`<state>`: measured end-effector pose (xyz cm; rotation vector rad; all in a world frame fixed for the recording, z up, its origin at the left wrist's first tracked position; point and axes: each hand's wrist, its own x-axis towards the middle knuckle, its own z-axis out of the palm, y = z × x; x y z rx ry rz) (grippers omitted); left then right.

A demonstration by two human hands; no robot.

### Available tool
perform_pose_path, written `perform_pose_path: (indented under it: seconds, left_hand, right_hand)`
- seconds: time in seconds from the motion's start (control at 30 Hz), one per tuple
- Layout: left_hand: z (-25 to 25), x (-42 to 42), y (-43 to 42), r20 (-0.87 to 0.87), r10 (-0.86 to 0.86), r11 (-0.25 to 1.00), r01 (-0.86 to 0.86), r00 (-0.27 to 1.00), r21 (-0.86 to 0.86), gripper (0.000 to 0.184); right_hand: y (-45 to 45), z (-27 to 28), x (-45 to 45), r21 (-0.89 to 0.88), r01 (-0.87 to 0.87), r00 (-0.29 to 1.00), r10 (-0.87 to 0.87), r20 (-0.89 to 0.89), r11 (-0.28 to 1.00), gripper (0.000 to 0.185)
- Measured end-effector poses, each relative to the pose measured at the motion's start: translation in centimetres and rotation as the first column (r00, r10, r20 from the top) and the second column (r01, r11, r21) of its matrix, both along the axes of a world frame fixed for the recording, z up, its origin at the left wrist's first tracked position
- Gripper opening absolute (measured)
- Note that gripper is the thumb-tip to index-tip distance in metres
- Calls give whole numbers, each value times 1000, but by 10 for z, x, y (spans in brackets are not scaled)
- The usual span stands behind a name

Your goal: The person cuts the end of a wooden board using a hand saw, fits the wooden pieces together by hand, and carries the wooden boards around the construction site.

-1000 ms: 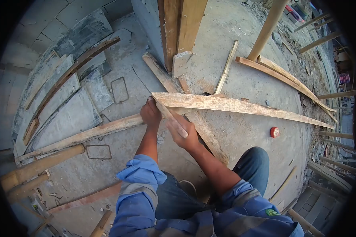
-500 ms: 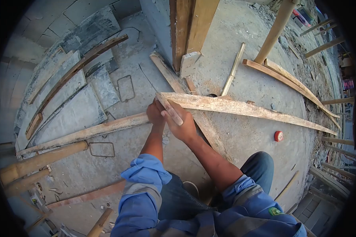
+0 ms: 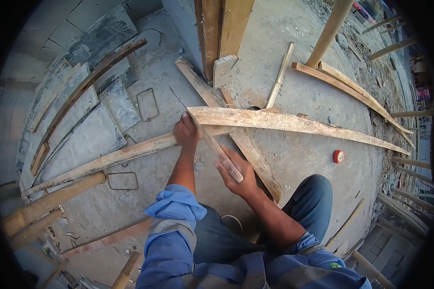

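Observation:
My right hand (image 3: 237, 172) is wrapped round the wooden handle of a long thin-bladed saw (image 3: 210, 140). Its blade crosses the left end of a pale wooden plank (image 3: 275, 120) and points up and left. My left hand (image 3: 186, 130) is closed beside that end, just left of the blade; what its fingers grip is partly hidden. Beneath the plank, another long board (image 3: 125, 153) runs to the lower left, and a diagonal board (image 3: 253, 161) crosses under it.
A red tape measure (image 3: 338, 156) lies on the concrete floor at the right. Grey panels (image 3: 89, 130) lie at the left. A wooden post (image 3: 234, 29) rises at the top centre, with a round pole (image 3: 329, 33) further right. Bamboo poles (image 3: 58, 196) lie at the lower left.
Since half a second ago my right hand has drawn back, down and right, with the saw handle, away from my left hand. One second ago it was also nearer the plank's end.

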<state>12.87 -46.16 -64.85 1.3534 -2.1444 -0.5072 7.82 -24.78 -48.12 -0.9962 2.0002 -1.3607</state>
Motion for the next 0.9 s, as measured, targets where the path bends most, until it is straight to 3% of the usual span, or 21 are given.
perform_pose_path:
  seconds: [0.03,0.1,0.13,0.2,0.23,0.3,0.37,0.4,0.47,0.5,0.53,0.6,0.73,0.77,0.87,0.9]
  left_hand:
    - [-21,-3,1,-58,32,968,-46,998,-245,49]
    - [0,-3,5,-70,10,999,-7,997,51,48]
    - [8,-3,1,-78,1,983,13,997,185,48]
    - [15,-5,-3,-21,3,990,0,1000,142,46]
    - [15,-5,-3,-3,-6,993,7,1000,117,48]
    - [19,-7,-1,-25,-8,993,11,1000,117,51]
    - [26,-1,6,-83,22,982,-6,996,187,50]
    - [17,5,12,-33,7,994,-3,999,111,50]
    - [-10,0,-2,40,-34,996,37,999,-78,50]
    - [-6,-1,-3,-47,-2,999,4,999,52,50]
    - [2,-6,-4,-68,5,997,0,998,77,50]
    - [14,-6,2,-86,23,991,-12,996,131,51]
    - [5,-2,3,-73,-44,993,36,996,-109,48]
    - [11,2,-2,-109,-71,992,82,991,97,46]
    - [-12,6,2,-28,-69,967,60,997,-248,48]
    - [12,1,-1,-38,-38,989,43,999,142,51]
  right_hand:
    - [48,11,10,28,-1,996,4,-86,1000,52]
    - [114,37,20,59,33,998,-29,-61,998,52]
    - [106,34,15,25,34,997,-32,-65,999,51]
    - [67,17,10,-46,65,996,-67,-56,997,50]
    - [20,-10,-1,-72,35,986,-46,-157,997,47]
    - [-69,-30,-12,-70,1,999,3,52,998,44]
    - [-75,-22,-14,-58,-16,1000,17,21,998,47]
    - [-70,-14,-14,-36,-16,1000,16,4,999,49]
    - [15,14,0,27,-9,998,7,65,1000,51]
    - [68,34,10,53,-16,1000,17,-21,998,51]
    - [98,45,13,79,-32,993,40,-108,996,52]
    - [85,38,11,40,11,997,-8,-82,999,50]
    - [-56,-28,-7,-56,26,999,-28,-37,998,49]
    - [-85,-38,-9,-122,27,998,-34,-58,992,49]
    - [-37,-2,-3,8,-15,997,15,70,1000,49]
    - [12,5,4,-6,8,1000,-8,-12,1000,49]
